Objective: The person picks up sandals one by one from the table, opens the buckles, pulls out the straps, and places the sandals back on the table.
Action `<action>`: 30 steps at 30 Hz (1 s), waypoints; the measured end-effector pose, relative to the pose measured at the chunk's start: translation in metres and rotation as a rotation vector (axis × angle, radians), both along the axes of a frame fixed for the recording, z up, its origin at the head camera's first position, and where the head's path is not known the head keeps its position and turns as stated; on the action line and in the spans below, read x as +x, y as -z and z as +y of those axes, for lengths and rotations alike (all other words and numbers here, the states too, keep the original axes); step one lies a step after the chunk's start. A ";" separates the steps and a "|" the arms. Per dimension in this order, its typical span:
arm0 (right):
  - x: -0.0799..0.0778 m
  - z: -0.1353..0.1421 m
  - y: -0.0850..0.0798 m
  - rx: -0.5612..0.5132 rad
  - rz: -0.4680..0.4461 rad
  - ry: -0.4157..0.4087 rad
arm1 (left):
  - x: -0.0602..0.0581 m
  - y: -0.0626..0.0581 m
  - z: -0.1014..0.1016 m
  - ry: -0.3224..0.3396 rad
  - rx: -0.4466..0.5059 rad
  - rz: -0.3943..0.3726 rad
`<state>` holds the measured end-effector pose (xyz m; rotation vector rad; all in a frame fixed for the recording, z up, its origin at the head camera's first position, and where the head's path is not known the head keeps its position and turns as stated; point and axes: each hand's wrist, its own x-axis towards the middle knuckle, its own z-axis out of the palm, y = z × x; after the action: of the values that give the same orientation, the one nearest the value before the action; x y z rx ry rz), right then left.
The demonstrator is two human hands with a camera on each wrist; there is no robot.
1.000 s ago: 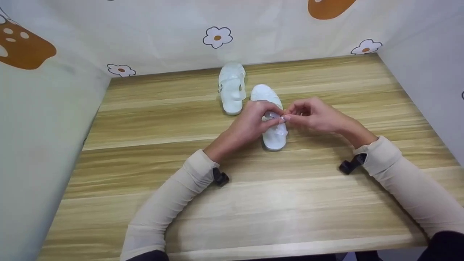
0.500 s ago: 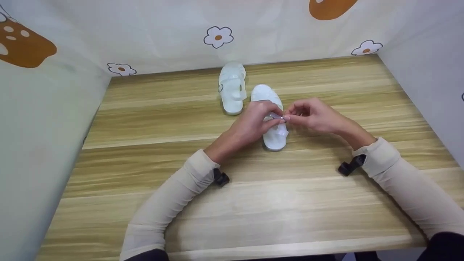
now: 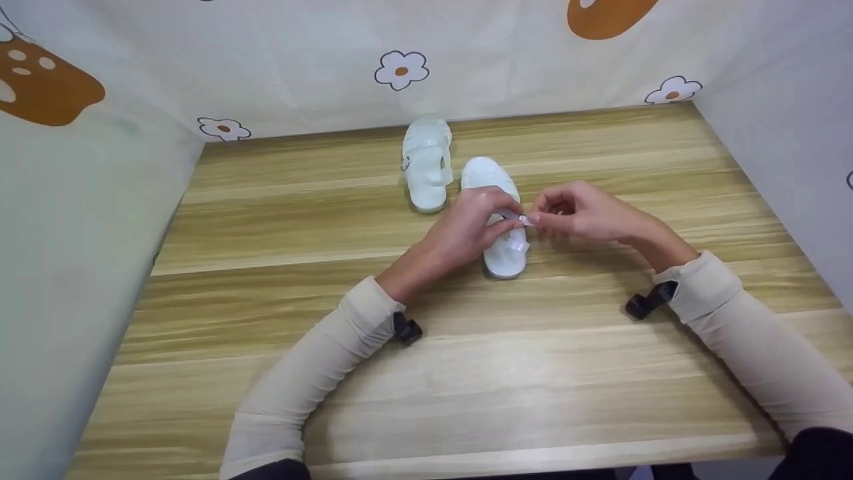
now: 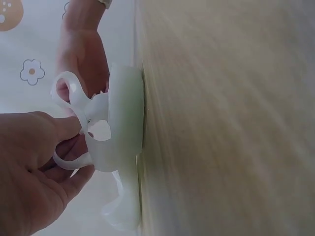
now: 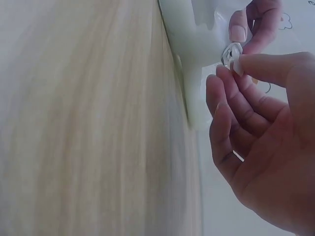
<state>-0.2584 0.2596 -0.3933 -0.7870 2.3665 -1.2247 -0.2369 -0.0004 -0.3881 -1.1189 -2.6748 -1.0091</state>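
The near sandal (image 3: pixel 504 262) seems of smooth plastic (its buckle (image 5: pixel 228 53), of shiny metal), the table (image 3: pixel 466 393) of glossy wood.

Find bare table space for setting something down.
The wood-grain table has bare patches left of the glossy, whitish plastic far sandal; between the right hand and whitish right wall; and in front, between the beige left sleeve and beige right sleeve. It's crowded around the whitish plastic near sandal, with left hand and right hand at its strap.

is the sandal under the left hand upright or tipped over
Upright: the sandal sits sole-down on the table, insole facing up in the head view, straps rising from it in the left wrist view.
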 end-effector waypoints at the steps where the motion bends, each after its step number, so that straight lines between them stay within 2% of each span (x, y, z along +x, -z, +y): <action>1: 0.000 -0.001 0.000 -0.010 0.002 -0.004 | 0.000 0.000 0.000 0.002 -0.003 0.005; 8: 0.001 -0.009 0.001 -0.049 0.016 0.004 | -0.001 0.001 0.000 0.002 0.013 0.011; 16: -0.002 0.000 0.001 -0.021 -0.022 -0.078 | -0.004 0.002 -0.005 0.052 0.042 -0.019; 30: -0.002 -0.001 0.005 -0.049 0.012 -0.051 | -0.004 0.001 -0.003 0.031 0.027 -0.044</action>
<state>-0.2601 0.2583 -0.3987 -0.8675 2.3186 -1.2648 -0.2407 -0.0032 -0.3890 -1.1492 -2.6773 -1.0841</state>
